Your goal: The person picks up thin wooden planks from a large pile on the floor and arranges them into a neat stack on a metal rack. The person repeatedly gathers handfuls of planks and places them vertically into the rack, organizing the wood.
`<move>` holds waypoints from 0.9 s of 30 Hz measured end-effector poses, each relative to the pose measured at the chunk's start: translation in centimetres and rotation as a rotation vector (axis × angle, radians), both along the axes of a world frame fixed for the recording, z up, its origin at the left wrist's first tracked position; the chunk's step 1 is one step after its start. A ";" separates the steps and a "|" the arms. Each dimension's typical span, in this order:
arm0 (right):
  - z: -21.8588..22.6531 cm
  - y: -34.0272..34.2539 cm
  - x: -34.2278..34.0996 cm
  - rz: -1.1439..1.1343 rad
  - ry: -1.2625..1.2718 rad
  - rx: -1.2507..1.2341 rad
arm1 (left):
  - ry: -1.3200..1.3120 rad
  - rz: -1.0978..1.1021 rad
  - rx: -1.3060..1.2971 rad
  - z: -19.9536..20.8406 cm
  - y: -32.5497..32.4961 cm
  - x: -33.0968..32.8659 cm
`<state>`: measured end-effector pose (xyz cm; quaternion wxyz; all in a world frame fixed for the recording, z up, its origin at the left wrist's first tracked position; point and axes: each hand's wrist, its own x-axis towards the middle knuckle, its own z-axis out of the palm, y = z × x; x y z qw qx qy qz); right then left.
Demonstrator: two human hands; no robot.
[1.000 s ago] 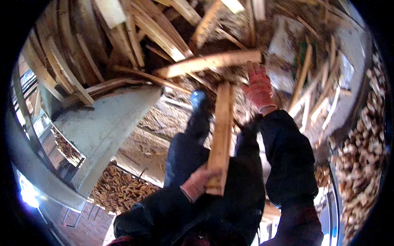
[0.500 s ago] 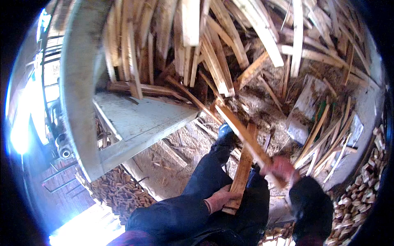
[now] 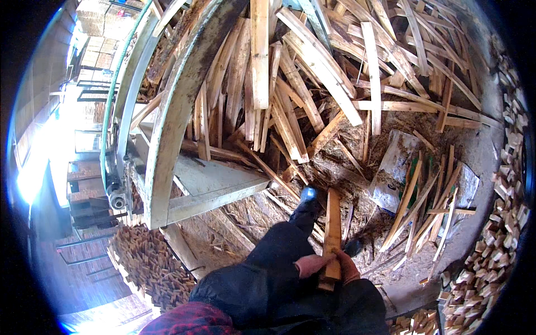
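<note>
A wooden slat (image 3: 333, 223) points away from me between my legs, with the end of a second slat (image 3: 326, 286) showing beneath its near end. My left hand (image 3: 311, 264) holds the slats from the left side, fingers closed round the edge. On the opposite edge, my right hand (image 3: 347, 264) is closed about them too, its thumb side near the top face. Parts of both hands' fingers are hidden behind the wood. My dark trouser leg (image 3: 273, 251) lies just left of the slats, and my boot (image 3: 308, 195) stands near their far end.
A large heap of long slats (image 3: 301, 95) leans ahead. At left stands a pale metal frame (image 3: 215, 195) with a curved upright. More loose slats (image 3: 424, 206) lie at right beside a whitish slab (image 3: 395, 167). Short cut wood pieces fill piles at left (image 3: 151, 262) and right (image 3: 491, 240).
My right hand has brought its slat left and down onto the one in my left hand. The slats now line up, pointing away, and my head view has shifted.
</note>
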<state>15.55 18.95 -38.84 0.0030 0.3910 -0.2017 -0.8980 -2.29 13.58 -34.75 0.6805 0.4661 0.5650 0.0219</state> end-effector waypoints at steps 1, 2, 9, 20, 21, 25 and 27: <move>1.2 0.5 -0.2 -0.011 -0.077 0.046 | 0.071 -0.029 0.015 0.5 2.6 -1.3; 4.2 2.0 -1.0 -0.025 -0.145 0.092 | 0.201 0.021 0.002 1.5 6.4 -3.5; 2.0 -2.0 -2.9 -0.126 -0.398 0.010 | 1.016 0.603 0.388 0.7 32.2 -27.0; 3.4 -1.5 -6.8 -0.091 -0.364 -0.053 | 0.005 0.924 0.239 6.5 26.1 -18.6; 3.4 -1.7 -7.2 -0.073 -0.338 -0.048 | 0.144 0.751 0.220 5.8 20.8 -17.5; 3.1 -1.7 -6.3 -0.202 -0.192 -0.045 | 0.049 0.618 -0.246 7.0 8.5 -8.8; 2.8 -1.6 -6.2 -0.279 -0.094 -0.158 | 0.222 0.085 -0.468 5.6 7.3 -7.1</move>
